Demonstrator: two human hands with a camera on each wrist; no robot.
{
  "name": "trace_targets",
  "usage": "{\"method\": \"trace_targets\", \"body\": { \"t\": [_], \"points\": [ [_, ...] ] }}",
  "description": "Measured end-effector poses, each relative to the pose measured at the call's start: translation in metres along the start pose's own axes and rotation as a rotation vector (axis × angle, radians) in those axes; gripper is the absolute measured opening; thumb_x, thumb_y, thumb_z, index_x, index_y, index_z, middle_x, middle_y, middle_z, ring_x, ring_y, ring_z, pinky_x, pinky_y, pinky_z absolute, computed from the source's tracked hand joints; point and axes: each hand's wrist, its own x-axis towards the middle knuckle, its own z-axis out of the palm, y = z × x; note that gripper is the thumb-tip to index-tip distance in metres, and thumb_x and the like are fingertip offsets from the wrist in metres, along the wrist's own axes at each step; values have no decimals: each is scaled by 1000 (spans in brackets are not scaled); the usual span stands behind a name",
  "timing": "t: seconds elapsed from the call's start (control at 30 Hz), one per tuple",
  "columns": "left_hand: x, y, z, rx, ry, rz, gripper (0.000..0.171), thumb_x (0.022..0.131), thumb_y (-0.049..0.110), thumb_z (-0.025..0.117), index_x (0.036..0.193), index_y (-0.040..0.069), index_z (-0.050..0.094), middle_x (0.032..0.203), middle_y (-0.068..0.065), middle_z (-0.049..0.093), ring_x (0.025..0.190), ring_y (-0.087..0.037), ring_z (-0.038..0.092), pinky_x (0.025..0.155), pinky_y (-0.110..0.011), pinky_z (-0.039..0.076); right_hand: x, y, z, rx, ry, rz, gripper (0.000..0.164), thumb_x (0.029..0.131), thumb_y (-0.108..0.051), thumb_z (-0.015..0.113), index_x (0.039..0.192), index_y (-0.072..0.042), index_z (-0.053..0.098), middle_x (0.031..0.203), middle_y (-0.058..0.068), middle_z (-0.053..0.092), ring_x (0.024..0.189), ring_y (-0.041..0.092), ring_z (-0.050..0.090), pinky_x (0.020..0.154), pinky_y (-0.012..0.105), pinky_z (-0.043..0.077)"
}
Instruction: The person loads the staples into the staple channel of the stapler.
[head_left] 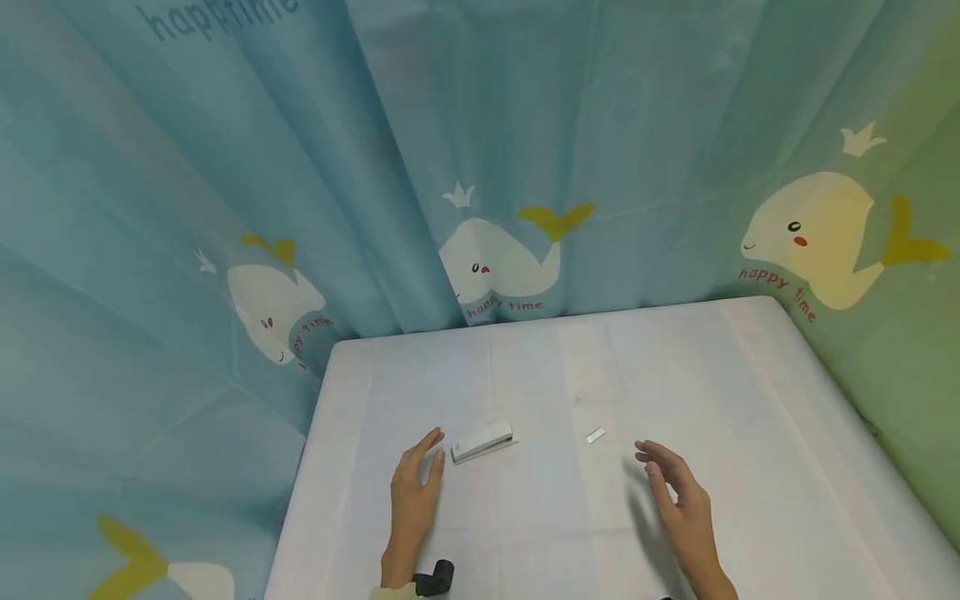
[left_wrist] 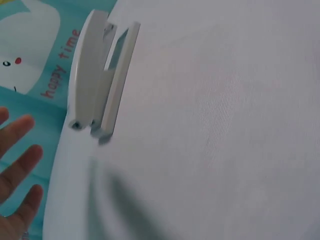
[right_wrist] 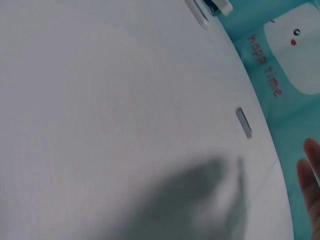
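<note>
A white stapler (head_left: 482, 441) lies on the white-covered table, just right of my left hand (head_left: 415, 487). In the left wrist view the stapler (left_wrist: 89, 70) shows its top arm raised from its base, with a gap between them. To its right on the cloth is a small strip of staples (head_left: 596, 435), which shows as a grey bar (right_wrist: 243, 122) in the right wrist view. My right hand (head_left: 678, 504) hovers to the right of that strip, fingers loosely bent and holding nothing. The left hand also holds nothing, its fingers apart from the stapler.
The table (head_left: 675, 367) has a pale cloth with fold lines. Behind and beside it hangs a blue-green curtain (head_left: 637, 125) printed with whales. A black strap piece (head_left: 435, 577) sits at my left wrist.
</note>
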Motion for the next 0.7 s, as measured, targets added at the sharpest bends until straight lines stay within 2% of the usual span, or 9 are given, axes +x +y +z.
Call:
{"method": "trace_targets", "body": {
  "t": [0.17,0.3,0.47,0.57,0.7],
  "points": [
    [-2,3,11,-120,-23,-102,40,102,13,66,142,10,63,132,-3,73,131,-30,60,110,-55,44,1,-5,17,38,-9,-13,36,105,3,56,140,0,58,131,16,70,118,-8,63,103,4,41],
    [-3,6,18,-172,-26,-165,39,103,14,64,142,12,63,134,-3,72,133,-30,59,110,-56,43,-1,-11,28,91,0,41,34,105,1,57,139,-2,60,131,12,72,115,-7,65,101,4,42],
    [-4,12,24,-156,-35,-143,37,104,20,64,140,15,64,136,-5,70,136,-34,56,114,-62,39,-3,-12,36,145,-20,114,32,108,-7,55,139,-3,59,134,10,70,115,-6,65,101,5,44],
    [-4,13,26,-143,-43,-132,36,104,23,64,140,16,65,138,-5,69,138,-36,54,117,-63,36,-3,-10,41,171,-37,122,32,108,-7,54,139,-1,58,134,12,69,116,-4,65,101,6,45],
    [-5,10,30,-123,-61,-155,37,104,24,64,141,17,64,142,-6,66,141,-36,51,120,-62,34,-2,-8,46,186,-58,119,31,108,-6,54,139,-1,59,134,12,69,115,-3,66,100,7,46]
  ]
}}
